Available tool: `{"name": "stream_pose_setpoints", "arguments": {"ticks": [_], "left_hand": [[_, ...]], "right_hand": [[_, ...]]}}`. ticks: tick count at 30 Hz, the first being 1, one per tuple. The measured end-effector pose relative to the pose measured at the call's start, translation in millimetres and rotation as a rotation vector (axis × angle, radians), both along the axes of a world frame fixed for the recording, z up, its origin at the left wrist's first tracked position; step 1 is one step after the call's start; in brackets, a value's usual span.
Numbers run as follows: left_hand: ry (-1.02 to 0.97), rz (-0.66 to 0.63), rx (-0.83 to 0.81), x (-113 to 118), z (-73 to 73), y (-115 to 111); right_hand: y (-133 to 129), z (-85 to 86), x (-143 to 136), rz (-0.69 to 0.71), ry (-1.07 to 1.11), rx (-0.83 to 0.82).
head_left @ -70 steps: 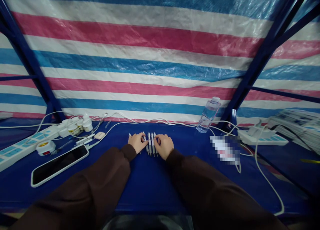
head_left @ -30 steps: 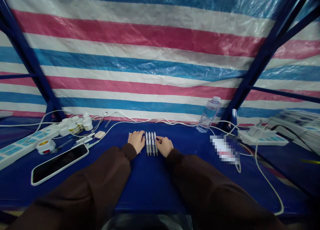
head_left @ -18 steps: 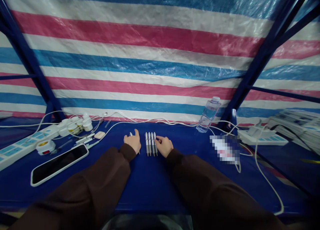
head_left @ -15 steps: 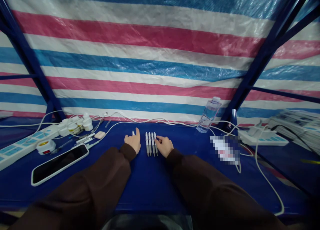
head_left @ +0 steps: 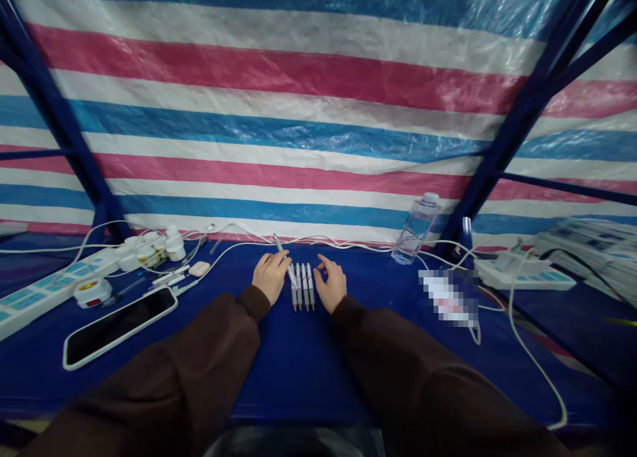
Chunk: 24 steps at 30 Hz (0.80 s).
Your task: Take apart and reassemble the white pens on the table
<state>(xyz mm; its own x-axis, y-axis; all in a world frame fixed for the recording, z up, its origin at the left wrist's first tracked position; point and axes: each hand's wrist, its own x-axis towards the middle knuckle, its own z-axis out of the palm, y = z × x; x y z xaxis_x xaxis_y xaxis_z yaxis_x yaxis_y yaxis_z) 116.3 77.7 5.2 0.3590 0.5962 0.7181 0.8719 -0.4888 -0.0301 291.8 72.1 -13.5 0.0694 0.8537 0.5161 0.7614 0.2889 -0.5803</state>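
Observation:
Several white and grey pens (head_left: 305, 288) lie side by side on the blue table (head_left: 298, 371), tips toward me. Just left of them, my left hand (head_left: 270, 274) is closed on another pen (head_left: 277, 243), whose tip points up and away from its fingers. Its other end shows near the top of the row. To the right of the row, my right hand (head_left: 330, 282) has its fingers apart and curved, with nothing visible in them.
A clear bottle (head_left: 417, 228) stands at the back right, near a power strip (head_left: 527, 273) and cables. On the left are a phone (head_left: 119, 327), a white case (head_left: 199, 269), loose pens (head_left: 169, 277), plugs and a long power strip (head_left: 60, 286).
My left hand has turned and moved slightly right, and the pen in it now points tip-up. My right hand has drawn slightly away from the row, its fingers more apart.

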Motion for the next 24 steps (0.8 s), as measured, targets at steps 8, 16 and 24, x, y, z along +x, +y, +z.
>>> {"name": "stream_pose_setpoints", "arguments": {"ticks": [8, 16, 24], "left_hand": [[-0.066, -0.181, 0.192, 1.0, 2.8, -0.5], [-0.34, -0.605, 0.08, 4.7, -1.4, -5.0], [-0.385, -0.616, 0.092, 14.0, -1.5, -13.7]], "right_hand": [[0.1, -2.6, -0.3, 0.095, 0.01, 0.151], [-2.3, 0.2, 0.6, 0.083, 0.017, 0.218], [-9.9, 7.0, -2.1, 0.292, -0.129, 0.305]]}}
